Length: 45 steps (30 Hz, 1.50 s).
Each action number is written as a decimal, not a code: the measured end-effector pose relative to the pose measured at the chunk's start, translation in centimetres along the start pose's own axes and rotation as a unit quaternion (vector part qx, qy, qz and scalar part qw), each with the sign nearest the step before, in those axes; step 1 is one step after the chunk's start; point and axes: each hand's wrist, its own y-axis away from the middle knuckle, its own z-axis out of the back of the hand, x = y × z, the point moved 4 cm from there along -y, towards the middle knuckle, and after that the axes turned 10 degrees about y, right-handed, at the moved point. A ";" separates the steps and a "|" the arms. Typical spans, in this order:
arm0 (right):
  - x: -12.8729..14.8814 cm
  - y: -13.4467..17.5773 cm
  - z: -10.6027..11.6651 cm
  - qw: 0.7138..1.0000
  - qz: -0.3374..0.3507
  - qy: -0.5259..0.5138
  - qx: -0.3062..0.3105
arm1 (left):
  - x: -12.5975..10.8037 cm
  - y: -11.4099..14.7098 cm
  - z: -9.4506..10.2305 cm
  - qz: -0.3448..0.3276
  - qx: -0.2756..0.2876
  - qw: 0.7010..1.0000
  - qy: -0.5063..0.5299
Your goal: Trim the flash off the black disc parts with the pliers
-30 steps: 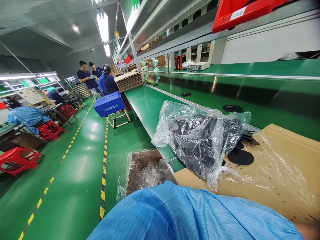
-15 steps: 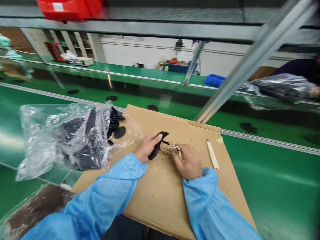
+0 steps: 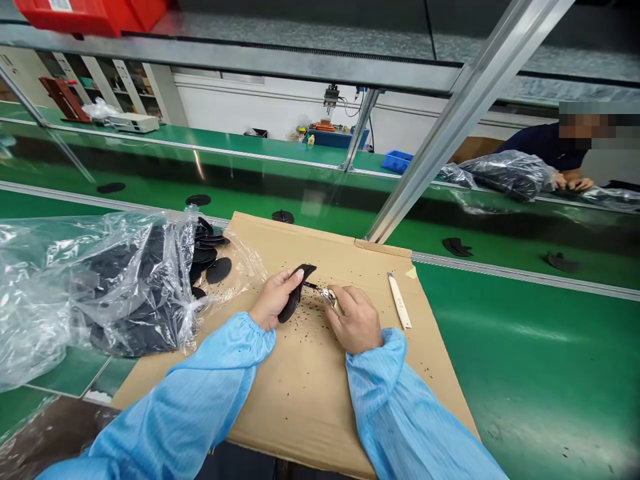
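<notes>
My left hand [image 3: 271, 298] is wrapped round a curved black piece [image 3: 291, 305], which looks like several thin layers, with the thumb on top. In my right hand [image 3: 356, 321] are small nippers [image 3: 327, 295] with a metal head and pale handles; the fingers hide most of the handles. The nippers' head is at a thin black strip [image 3: 311, 285] jutting from the piece's right side. Small black scraps lie scattered beneath both hands on a cardboard sheet [image 3: 300, 420]. A pale, flat-handled cutter knife [image 3: 399, 301] rests to the right of my right hand.
On the left, a clear plastic bag [image 3: 145, 287] spills black oval pieces [image 3: 219, 270]. Beyond the cardboard runs a green conveyor [image 3: 330, 213] carrying several black pieces. A metal post [image 3: 450, 127] slants up at the right. Across the line, a person's hands [image 3: 573, 182] are beside bagged material [image 3: 510, 173].
The whole view has shifted, so the scene sits further left. The nippers' head is now closer to the black piece, at its strip. Both hands keep their holds.
</notes>
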 end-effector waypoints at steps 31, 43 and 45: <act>-1.7 0.3 -1.5 0.953 -0.181 -0.234 0.059 | -0.6 0.3 -0.5 -0.094 -0.028 0.995 0.018; 0.8 0.0 0.0 0.956 -0.053 -0.281 0.060 | -0.3 0.5 -0.7 -0.059 0.002 0.998 0.026; 1.5 0.1 0.1 0.958 0.002 -0.275 0.082 | -0.3 0.4 -0.4 -0.031 -0.002 0.998 0.053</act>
